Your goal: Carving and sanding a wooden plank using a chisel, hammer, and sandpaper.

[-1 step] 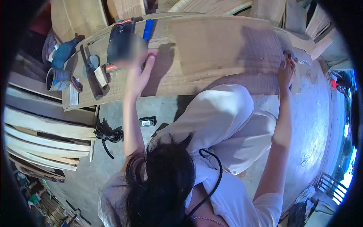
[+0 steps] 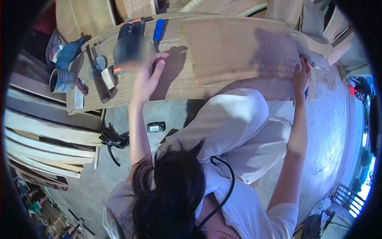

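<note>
A person's right hand [image 2: 301,75] is gripping a small red-and-dark tool [image 2: 306,60] at the right edge of a wooden bench [image 2: 175,89].
The fingers are curling closely around the tool, just beside the right edge of a brown sheet [image 2: 230,51] that is lying on the bench. Toward the left end, the left hand [image 2: 144,81] is spreading its thumb from a finger; a blurred round patch [image 2: 133,53] is hiding the rest, so I cannot tell whether it is holding anything. A blue-handled tool [image 2: 158,28] is lying near the bench's far edge, and a pale block [image 2: 107,78] and a long dark tool [image 2: 99,83] are lying near its left edge.
</note>
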The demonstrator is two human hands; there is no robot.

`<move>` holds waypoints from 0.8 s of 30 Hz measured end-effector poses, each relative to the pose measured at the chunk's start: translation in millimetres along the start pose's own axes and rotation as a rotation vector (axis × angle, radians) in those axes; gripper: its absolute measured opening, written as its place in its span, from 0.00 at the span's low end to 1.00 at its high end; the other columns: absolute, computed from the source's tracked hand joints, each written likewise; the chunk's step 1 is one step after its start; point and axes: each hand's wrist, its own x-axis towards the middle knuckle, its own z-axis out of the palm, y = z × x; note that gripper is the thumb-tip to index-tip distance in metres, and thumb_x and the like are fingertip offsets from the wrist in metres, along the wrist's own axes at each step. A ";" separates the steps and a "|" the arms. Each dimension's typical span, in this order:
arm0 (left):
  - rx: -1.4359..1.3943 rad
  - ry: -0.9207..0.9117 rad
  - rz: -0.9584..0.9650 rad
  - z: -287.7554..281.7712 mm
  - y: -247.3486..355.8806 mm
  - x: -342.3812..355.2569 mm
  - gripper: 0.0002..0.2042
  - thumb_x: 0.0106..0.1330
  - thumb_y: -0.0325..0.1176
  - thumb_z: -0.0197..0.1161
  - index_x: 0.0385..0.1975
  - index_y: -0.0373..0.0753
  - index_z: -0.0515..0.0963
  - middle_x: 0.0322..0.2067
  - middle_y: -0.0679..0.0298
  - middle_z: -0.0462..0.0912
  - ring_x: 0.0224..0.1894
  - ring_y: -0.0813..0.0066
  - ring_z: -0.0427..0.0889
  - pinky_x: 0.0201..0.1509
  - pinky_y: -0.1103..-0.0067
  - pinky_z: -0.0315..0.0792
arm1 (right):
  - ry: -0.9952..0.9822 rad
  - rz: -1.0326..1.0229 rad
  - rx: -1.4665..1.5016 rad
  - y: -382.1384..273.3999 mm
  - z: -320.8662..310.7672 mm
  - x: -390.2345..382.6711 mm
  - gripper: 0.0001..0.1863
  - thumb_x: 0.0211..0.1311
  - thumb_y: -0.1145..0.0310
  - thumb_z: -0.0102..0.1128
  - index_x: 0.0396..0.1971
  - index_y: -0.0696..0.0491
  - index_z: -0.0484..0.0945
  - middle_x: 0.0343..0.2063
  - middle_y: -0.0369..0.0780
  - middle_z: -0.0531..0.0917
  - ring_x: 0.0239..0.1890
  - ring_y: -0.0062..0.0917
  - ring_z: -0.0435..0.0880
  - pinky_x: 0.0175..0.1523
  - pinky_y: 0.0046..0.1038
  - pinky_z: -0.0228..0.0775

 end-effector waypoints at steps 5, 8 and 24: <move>0.164 0.219 -0.071 -56.2 -23.0 -15.6 0.08 0.60 0.29 0.52 0.36 0.35 0.74 0.33 0.56 0.77 0.38 0.67 0.76 0.42 0.77 0.68 | -0.065 -0.173 -0.168 0.0 7.0 0.1 0.22 0.58 0.55 0.46 0.51 0.47 0.67 0.51 0.45 0.67 0.55 0.38 0.65 0.53 0.41 0.60; 0.439 0.359 -0.183 -95.9 -66.4 -44.2 0.11 0.60 0.33 0.53 0.40 0.35 0.72 0.37 0.57 0.75 0.39 0.63 0.76 0.43 0.72 0.68 | -0.197 -0.233 -0.158 -18.2 -0.4 -1.9 0.20 0.57 0.56 0.46 0.48 0.48 0.68 0.50 0.45 0.68 0.51 0.40 0.68 0.50 0.41 0.63; 1.179 0.460 -0.632 -128.5 -116.2 -71.4 0.23 0.55 0.50 0.55 0.39 0.35 0.73 0.36 0.49 0.73 0.39 0.52 0.73 0.42 0.65 0.68 | -0.320 -0.059 -0.101 -18.4 19.2 1.6 0.20 0.58 0.60 0.41 0.49 0.50 0.67 0.48 0.48 0.69 0.49 0.44 0.69 0.52 0.41 0.62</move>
